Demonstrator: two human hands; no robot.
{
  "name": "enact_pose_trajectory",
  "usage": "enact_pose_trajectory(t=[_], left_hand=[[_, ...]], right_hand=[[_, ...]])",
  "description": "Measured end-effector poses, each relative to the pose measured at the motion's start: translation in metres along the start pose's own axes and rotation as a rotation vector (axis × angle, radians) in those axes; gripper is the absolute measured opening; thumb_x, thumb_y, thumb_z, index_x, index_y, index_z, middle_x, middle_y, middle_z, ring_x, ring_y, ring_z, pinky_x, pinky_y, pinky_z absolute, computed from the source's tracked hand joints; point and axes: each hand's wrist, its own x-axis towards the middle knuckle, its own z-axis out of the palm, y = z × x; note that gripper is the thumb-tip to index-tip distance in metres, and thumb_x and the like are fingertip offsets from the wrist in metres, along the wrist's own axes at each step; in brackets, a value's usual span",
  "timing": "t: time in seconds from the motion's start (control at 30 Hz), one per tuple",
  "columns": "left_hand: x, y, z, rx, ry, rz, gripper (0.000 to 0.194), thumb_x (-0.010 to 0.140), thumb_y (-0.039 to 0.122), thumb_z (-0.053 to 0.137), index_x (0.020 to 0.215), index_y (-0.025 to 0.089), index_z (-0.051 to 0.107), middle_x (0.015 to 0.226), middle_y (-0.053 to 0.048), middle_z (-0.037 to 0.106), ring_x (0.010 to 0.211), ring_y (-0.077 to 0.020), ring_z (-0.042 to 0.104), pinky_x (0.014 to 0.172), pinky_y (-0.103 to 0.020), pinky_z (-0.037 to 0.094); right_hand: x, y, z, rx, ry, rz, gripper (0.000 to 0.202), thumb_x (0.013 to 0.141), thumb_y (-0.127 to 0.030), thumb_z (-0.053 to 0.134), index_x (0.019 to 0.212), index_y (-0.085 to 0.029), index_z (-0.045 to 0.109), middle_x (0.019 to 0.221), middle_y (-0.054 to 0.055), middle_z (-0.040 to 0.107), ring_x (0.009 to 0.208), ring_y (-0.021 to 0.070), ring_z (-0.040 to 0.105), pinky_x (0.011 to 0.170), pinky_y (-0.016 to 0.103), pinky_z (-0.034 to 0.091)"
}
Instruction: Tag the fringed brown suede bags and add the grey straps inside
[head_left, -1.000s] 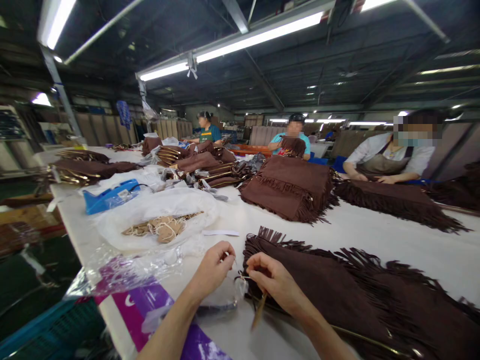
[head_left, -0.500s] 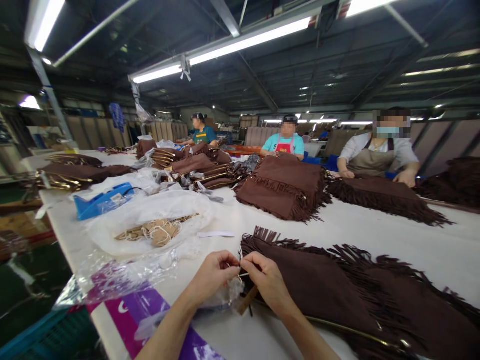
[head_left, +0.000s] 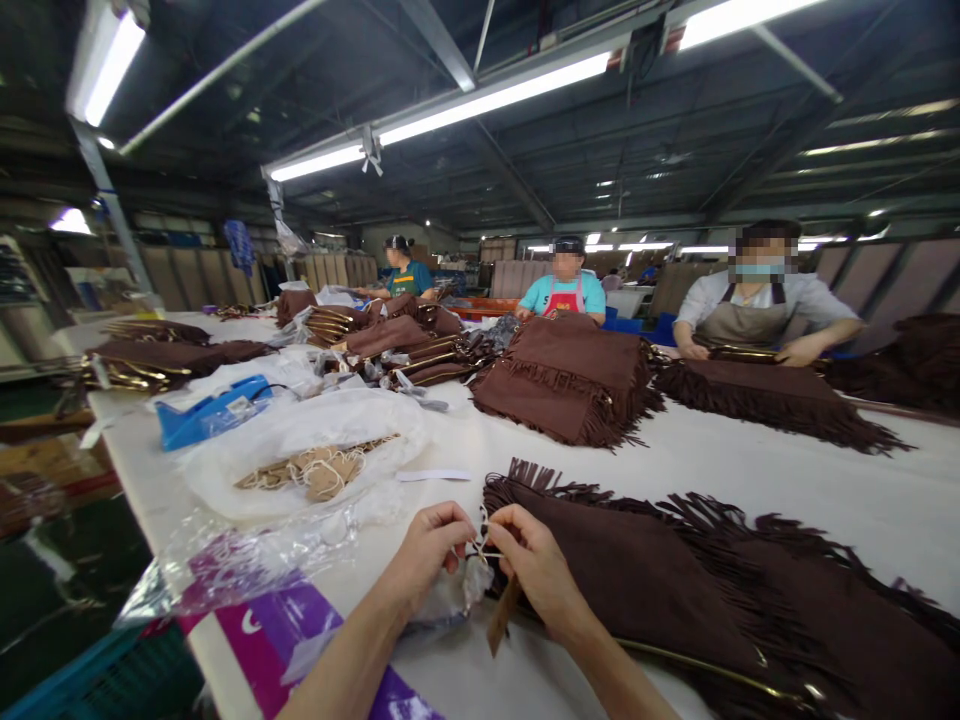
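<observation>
At the near corner of a brown fringed bag, my two hands meet with fingertips a little apart. My left hand is closed in a pinch on a thin white string. My right hand pinches the same string from the other side. A brown card tag hangs below my right hand. Crumpled clear plastic lies under the fingers. The bag's gold zipper runs along its near edge. Exactly how the string is looped is too small to make out.
An open white plastic bag holds brown tags with strings. Behind it sits a blue dispenser. Stacked fringed bags and a pile of brown pouches stand farther back. Co-workers are across the table, one handling a bag.
The string between my fingertips has spread into a visible crossing. The tag swings slightly lower and to the right. Across the table, a co-worker has lifted the gold-edged side of a bag.
</observation>
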Motion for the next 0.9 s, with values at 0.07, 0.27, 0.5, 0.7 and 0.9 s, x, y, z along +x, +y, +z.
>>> enact_pose_trajectory(t=[0.07, 0.27, 0.5, 0.7, 0.9], left_hand=[[-0.002, 0.002, 0.000, -0.193, -0.086, -0.088, 0.016, 0.059, 0.025, 0.066, 0.062, 0.016, 0.055, 0.055, 0.004, 0.049, 0.048, -0.0070, 0.040, 0.046, -0.020, 0.024], [0.001, 0.005, -0.009, -0.678, -0.209, -0.301, 0.018, 0.061, 0.023, 0.067, 0.064, 0.015, 0.051, 0.062, 0.003, 0.051, 0.048, -0.0060, 0.041, 0.048, -0.019, 0.028], [0.005, 0.000, -0.010, -0.503, 0.062, -0.174, 0.027, 0.060, 0.020, 0.073, 0.068, 0.016, 0.048, 0.061, 0.005, 0.051, 0.049, -0.0052, 0.041, 0.048, -0.018, 0.027], [0.004, 0.000, -0.009, -0.550, -0.017, -0.187, 0.035, 0.063, 0.027, 0.077, 0.066, 0.017, 0.043, 0.056, 0.008, 0.042, 0.044, -0.0031, 0.034, 0.046, -0.017, 0.023], [0.004, -0.001, -0.013, -0.645, 0.031, -0.209, 0.024, 0.072, 0.025, 0.073, 0.070, 0.014, 0.052, 0.067, 0.005, 0.051, 0.050, -0.0032, 0.040, 0.048, -0.016, 0.028]], right_hand=[[0.000, -0.001, -0.002, 0.293, -0.069, 0.117, 0.036, 0.070, -0.043, 0.076, 0.091, -0.019, 0.058, 0.061, -0.008, 0.049, 0.043, 0.0052, 0.034, 0.040, 0.016, 0.025], [-0.003, -0.011, -0.014, 0.818, -0.196, 0.309, 0.041, 0.071, -0.038, 0.079, 0.098, -0.011, 0.067, 0.098, 0.010, 0.069, 0.092, 0.0184, 0.066, 0.083, 0.026, 0.054], [-0.003, -0.008, -0.012, 0.530, -0.016, 0.221, 0.039, 0.061, -0.033, 0.088, 0.089, -0.015, 0.066, 0.084, 0.003, 0.070, 0.078, 0.0160, 0.069, 0.064, 0.019, 0.059], [-0.003, 0.000, -0.004, 0.198, 0.108, 0.100, 0.051, 0.060, -0.060, 0.080, 0.075, -0.018, 0.055, 0.070, 0.001, 0.065, 0.070, 0.0227, 0.070, 0.046, 0.022, 0.057], [-0.005, 0.011, -0.003, -0.056, 0.125, -0.091, 0.043, 0.075, -0.060, 0.066, 0.077, -0.020, 0.052, 0.069, 0.001, 0.063, 0.069, 0.0236, 0.069, 0.044, 0.025, 0.056]])
